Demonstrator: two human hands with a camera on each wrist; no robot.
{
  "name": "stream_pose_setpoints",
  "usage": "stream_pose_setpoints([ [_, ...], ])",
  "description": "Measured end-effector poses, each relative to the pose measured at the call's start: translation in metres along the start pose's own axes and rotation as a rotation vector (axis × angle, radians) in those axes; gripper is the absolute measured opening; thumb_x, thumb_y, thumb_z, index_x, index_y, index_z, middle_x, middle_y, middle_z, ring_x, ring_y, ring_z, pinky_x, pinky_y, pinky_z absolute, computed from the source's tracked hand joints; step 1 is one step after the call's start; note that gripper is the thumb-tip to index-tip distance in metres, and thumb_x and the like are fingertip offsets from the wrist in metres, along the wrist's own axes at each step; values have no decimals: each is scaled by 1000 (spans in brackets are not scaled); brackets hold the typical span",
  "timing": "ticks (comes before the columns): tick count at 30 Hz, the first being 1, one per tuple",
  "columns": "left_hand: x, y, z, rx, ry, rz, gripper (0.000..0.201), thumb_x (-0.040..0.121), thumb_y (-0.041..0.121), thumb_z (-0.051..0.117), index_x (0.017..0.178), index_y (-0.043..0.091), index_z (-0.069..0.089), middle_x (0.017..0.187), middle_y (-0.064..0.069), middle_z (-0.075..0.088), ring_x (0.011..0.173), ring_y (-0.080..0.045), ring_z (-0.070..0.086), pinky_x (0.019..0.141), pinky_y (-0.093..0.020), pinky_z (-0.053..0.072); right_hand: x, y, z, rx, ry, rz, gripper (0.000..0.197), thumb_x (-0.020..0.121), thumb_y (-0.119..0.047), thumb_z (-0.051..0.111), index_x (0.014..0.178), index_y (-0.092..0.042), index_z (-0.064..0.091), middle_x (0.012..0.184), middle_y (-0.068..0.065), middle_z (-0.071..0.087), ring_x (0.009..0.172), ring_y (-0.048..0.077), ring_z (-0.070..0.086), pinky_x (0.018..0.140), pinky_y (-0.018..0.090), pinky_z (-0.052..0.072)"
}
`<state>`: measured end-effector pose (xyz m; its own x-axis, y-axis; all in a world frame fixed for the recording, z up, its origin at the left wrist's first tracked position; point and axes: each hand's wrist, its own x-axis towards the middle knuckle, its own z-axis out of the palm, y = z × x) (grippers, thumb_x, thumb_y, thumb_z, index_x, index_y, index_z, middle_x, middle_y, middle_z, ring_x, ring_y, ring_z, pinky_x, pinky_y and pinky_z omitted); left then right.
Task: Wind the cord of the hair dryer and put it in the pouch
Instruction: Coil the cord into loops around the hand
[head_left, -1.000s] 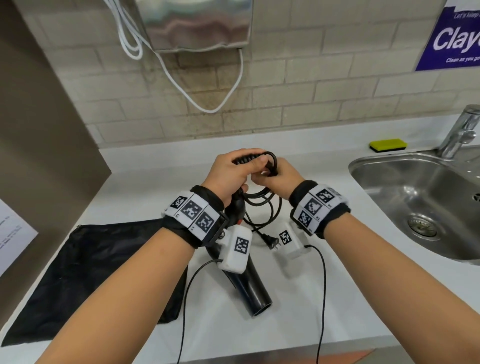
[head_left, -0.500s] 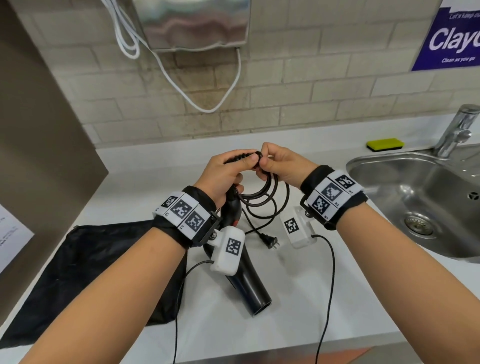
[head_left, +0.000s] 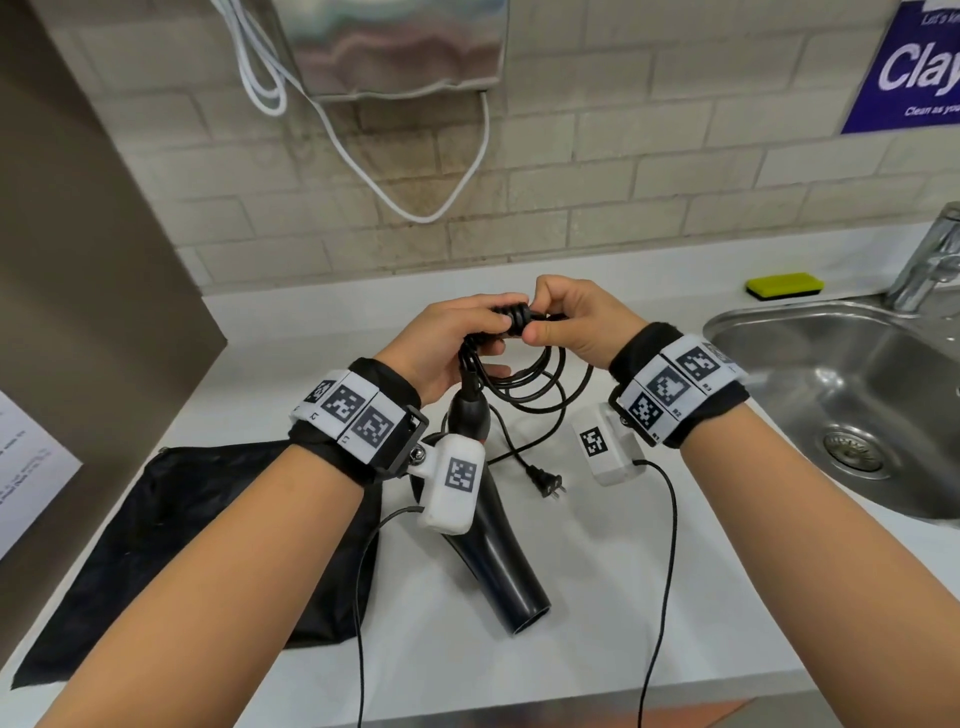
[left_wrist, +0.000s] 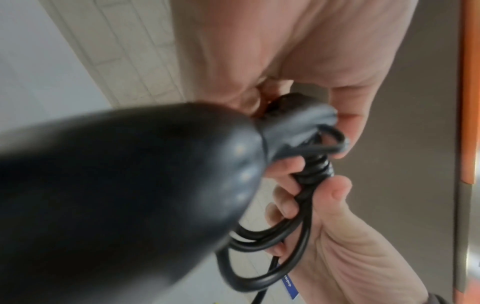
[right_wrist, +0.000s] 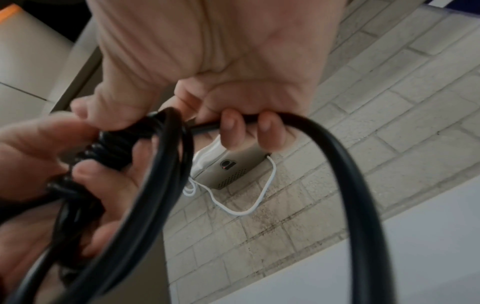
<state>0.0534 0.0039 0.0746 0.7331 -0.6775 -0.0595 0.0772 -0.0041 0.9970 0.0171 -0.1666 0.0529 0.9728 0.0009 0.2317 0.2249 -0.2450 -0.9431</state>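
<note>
The black hair dryer (head_left: 498, 561) lies with its barrel on the white counter (head_left: 613, 597) and its handle (left_wrist: 116, 185) raised. My left hand (head_left: 483, 332) grips the bundled loops of black cord (head_left: 530, 384) just above the handle's end. My right hand (head_left: 540, 322) pinches the free cord (right_wrist: 337, 164) right beside a tight coil (head_left: 511, 314) wound round the bundle. The plug (head_left: 545, 483) lies on the counter under the loops. The black pouch (head_left: 182, 519) lies flat at the left, partly under my left forearm.
A steel sink (head_left: 727, 322) with a tap (head_left: 930, 260) is at the right, with a green sponge (head_left: 784, 285) behind it. On the brick wall hangs a metal dryer box (head_left: 395, 47) with a white cable (head_left: 363, 156). A brown panel (head_left: 78, 260) stands at the left.
My right hand has come round the bundle from over it to its right side, drawing the cord with it. The loose loops hang shorter. The left hand keeps its grip.
</note>
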Motion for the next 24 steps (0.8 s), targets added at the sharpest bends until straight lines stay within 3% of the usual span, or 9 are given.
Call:
stream_pose_setpoints([
  [4,0,-1,10,98,115,32,7,84,20,67,90,23,70,77,6,68,60,-8,54,70,-30,53,-4,-5,0,-83,18,4,32,74,4,69,64,-14,45,60,-8,55,60,1,52,66,14,44],
  [9,1,-5,20,78,279,82,11,79,22,73,90,20,71,73,5,64,48,-5,41,51,-22,42,-8,-18,-1,-280,52,6,18,77,-7,70,72,-9,53,74,8,59,75,22,54,77,33,45],
  [10,1,-5,21,38,298,81,9,79,19,73,87,19,70,71,4,64,44,-4,38,48,-21,38,-9,-18,-2,-337,53,17,14,81,-12,67,77,-5,57,78,12,62,76,22,56,78,33,45],
  [12,1,-5,22,-36,329,77,6,79,15,72,83,19,70,72,1,66,39,-5,34,44,-21,34,-10,-17,-6,-398,45,65,22,92,-20,53,82,-2,60,75,12,61,70,11,55,72,29,44],
  [15,2,-5,21,-76,335,61,4,80,15,72,83,19,70,77,-1,67,41,-7,31,45,-21,33,-11,-18,-10,-402,55,162,30,97,-17,41,71,-13,57,60,-4,43,55,5,39,58,19,32],
  [19,5,-4,21,-31,314,28,6,80,21,72,87,21,72,80,2,71,48,-9,33,48,-22,44,-4,-26,-8,-625,157,107,23,95,-15,43,84,-9,62,65,-9,48,62,2,42,57,6,31],
  [21,6,-3,20,25,277,18,8,81,22,71,89,22,71,83,1,72,51,-8,39,54,-25,52,0,-28,-7,-681,217,62,25,95,-15,42,90,-4,64,77,-1,59,72,10,48,57,13,32],
  [24,5,1,18,81,226,19,10,82,19,70,92,20,69,87,0,70,48,0,50,64,-30,53,1,-32,-1,-751,278,23,27,96,-17,41,97,-1,63,94,13,65,86,22,56,68,21,35],
])
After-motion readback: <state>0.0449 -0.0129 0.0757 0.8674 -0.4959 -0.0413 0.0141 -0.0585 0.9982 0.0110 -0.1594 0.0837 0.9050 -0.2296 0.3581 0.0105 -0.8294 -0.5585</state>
